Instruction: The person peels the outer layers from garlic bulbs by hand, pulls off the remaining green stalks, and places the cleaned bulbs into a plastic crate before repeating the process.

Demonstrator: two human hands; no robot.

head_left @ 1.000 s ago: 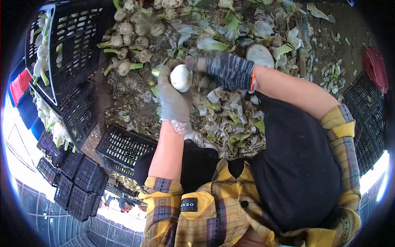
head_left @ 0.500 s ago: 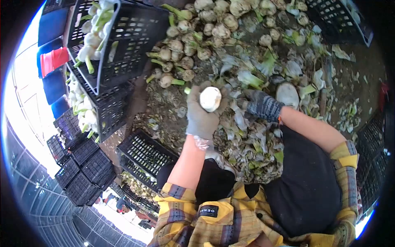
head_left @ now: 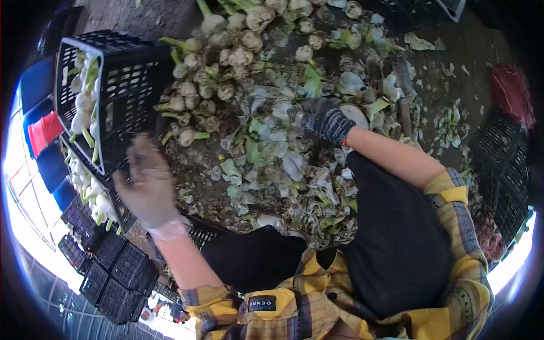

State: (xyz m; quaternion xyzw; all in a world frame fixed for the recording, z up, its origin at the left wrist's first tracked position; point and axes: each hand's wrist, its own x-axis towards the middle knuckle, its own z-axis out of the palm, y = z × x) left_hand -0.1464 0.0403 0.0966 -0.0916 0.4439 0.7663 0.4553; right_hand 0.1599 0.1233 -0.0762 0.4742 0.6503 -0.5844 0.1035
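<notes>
My left hand, in a dusty pale glove, is beside the stacked black crates at left. Its fingers are apart and a little blurred, with nothing visible in them. Peeled white garlic bulbs with green stems fill the upper crate; more peeled bulbs show in the lower one. My right hand, in a dark striped glove, is closed low over the peelings, by my shoe. I cannot tell what its curled fingers hold. Unpeeled, soil-stained garlic bulbs lie heaped on the ground ahead.
Loose leaves and skins cover the ground between my legs. Another black crate sits partly hidden behind my left arm. Black crates are stacked farther left, and others stand at right near a red mesh sack.
My left hand has moved left to the crates, and the peeled garlic bulb it held is out of it. My view has turned to the right. My right hand stays low over the peelings.
</notes>
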